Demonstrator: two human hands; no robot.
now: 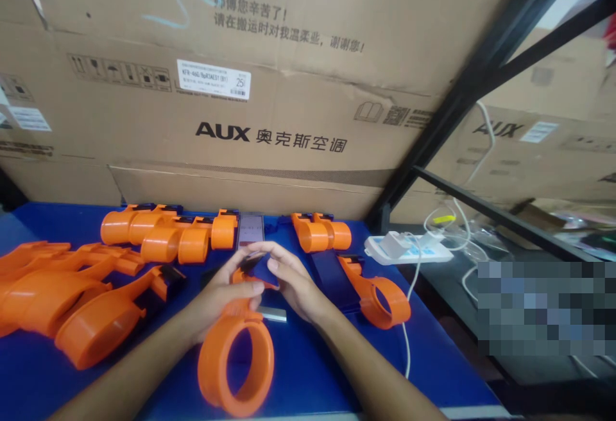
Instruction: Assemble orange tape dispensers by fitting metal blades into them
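Observation:
An orange tape dispenser (210, 364) is held in front of me, its round ring hanging toward the table's front edge. Fingers of my left hand (219, 299) are wrapped around its narrow head end, thumb lying across the top. My right hand (294, 283) grips the same end from the other side, fingers on a dark blue piece (264, 271) at the head. Both hands partly cover that end, so how the piece sits is hidden. A small silvery metal strip (273, 314) shows just behind the ring, near my right wrist.
Orange dispensers without visible dark parts (43, 292) pile up at left. Several dispensers with dark heads (161, 244) line the back, with more (320, 235) at back right and one (385, 302) at right. A white power strip (409, 246) trails cables. Large cartons (289, 87) stand behind the blue table (308, 369).

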